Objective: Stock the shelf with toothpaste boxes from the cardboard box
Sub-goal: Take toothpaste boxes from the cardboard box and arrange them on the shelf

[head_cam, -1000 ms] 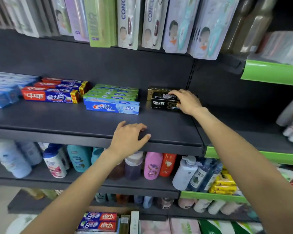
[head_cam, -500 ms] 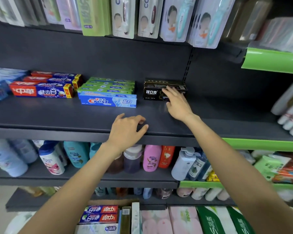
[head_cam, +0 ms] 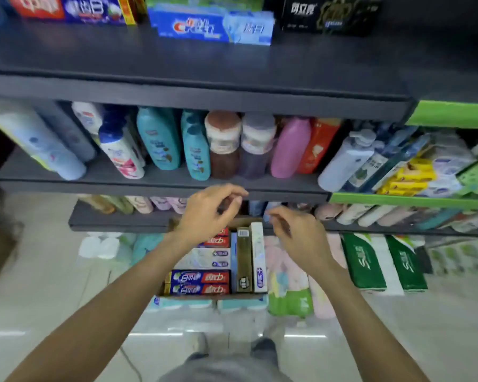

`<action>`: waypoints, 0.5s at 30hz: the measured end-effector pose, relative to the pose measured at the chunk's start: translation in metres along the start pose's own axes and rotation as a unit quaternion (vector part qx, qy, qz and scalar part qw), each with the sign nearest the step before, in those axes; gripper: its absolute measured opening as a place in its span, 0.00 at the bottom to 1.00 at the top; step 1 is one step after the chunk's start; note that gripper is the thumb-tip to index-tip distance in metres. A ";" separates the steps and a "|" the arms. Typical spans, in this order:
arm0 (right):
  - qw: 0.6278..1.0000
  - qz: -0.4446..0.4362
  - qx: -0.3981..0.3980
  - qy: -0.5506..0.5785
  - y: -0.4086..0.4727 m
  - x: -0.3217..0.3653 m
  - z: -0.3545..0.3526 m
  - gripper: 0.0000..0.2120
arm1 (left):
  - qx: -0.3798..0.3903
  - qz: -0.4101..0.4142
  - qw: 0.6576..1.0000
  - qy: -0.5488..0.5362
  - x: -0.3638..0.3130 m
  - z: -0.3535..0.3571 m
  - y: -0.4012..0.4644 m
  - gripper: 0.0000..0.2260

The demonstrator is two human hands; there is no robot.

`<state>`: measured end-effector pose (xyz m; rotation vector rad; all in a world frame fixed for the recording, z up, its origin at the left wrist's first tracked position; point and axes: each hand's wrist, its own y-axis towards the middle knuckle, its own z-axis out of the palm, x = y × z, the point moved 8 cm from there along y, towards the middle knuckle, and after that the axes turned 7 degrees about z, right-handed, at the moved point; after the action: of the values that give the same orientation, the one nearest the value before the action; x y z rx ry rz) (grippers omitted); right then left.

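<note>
1. While both hands hang above the cardboard box [head_cam: 174, 223], nothing is held: the left hand [head_cam: 204, 210] is seen with fingers loosely curled and released, the right hand [head_cam: 295, 232] likewise relaxed and empty.
2. Toothpaste boxes in the carton: two blue-and-red boxes [head_cam: 199, 282] lie flat at the near end, a pale box [head_cam: 204, 259] behind them, further red ones partly hidden under the left hand; a gold box [head_cam: 243, 260] and a white box [head_cam: 258, 257] stand on edge along the right side.
3. Recommended grip: one box is to be taken across its long faces, thumb opposite fingers, near mid-length, so that it is lifted level. The white box, just beside the right hand, is judged the easiest pick.
4. Caution: neighbours are packed touching; a straight upward pull is advised so none is dragged out.
5. Destination: the dark shelf [head_cam: 193, 64] above, where blue Crest boxes [head_cam: 213, 27] and black boxes [head_cam: 326, 15] are already stocked; bare shelf is seen in front of and to the right of these.
</note>
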<state>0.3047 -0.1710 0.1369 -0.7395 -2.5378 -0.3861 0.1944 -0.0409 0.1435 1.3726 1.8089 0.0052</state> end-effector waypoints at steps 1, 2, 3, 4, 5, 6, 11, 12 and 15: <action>0.999 0.024 0.041 -0.007 -0.009 -0.006 0.029 0.08 | 0.069 -0.056 0.996 0.010 0.030 0.015 -0.024 0.14; 0.996 0.046 0.081 -0.012 -0.017 -0.011 0.059 0.09 | 0.134 -0.113 0.984 0.021 0.059 0.028 -0.051 0.14; 0.991 0.065 0.117 -0.016 -0.025 -0.016 0.087 0.09 | 0.191 -0.164 0.967 0.032 0.087 0.039 -0.078 0.14; 0.985 0.084 0.148 -0.023 -0.032 -0.021 0.113 0.10 | 0.241 -0.200 0.949 0.039 0.109 0.048 -0.104 0.14; 0.979 0.103 0.172 -0.036 -0.038 -0.027 0.138 0.11 | 0.284 -0.225 0.931 0.049 0.126 0.056 -0.128 0.16; 0.973 0.125 0.186 -0.057 -0.043 -0.033 0.159 0.12 | 0.317 -0.241 0.915 0.062 0.140 0.063 -0.148 0.18; 0.928 0.261 0.218 -0.153 -0.057 -0.070 0.224 0.25 | 0.363 -0.277 0.887 0.067 0.175 0.094 -0.190 0.22; 0.922 0.277 0.217 -0.160 -0.058 -0.075 0.230 0.29 | 0.372 -0.273 0.884 0.073 0.177 0.103 -0.192 0.23; 0.915 0.292 0.202 -0.190 -0.056 -0.080 0.245 0.34 | 0.385 -0.283 0.876 0.063 0.181 0.126 -0.198 0.24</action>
<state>0.2454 -0.1568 -0.1199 -1.4383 -2.4357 0.5140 0.1075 -0.0348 -0.1396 1.2837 2.3906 -1.0599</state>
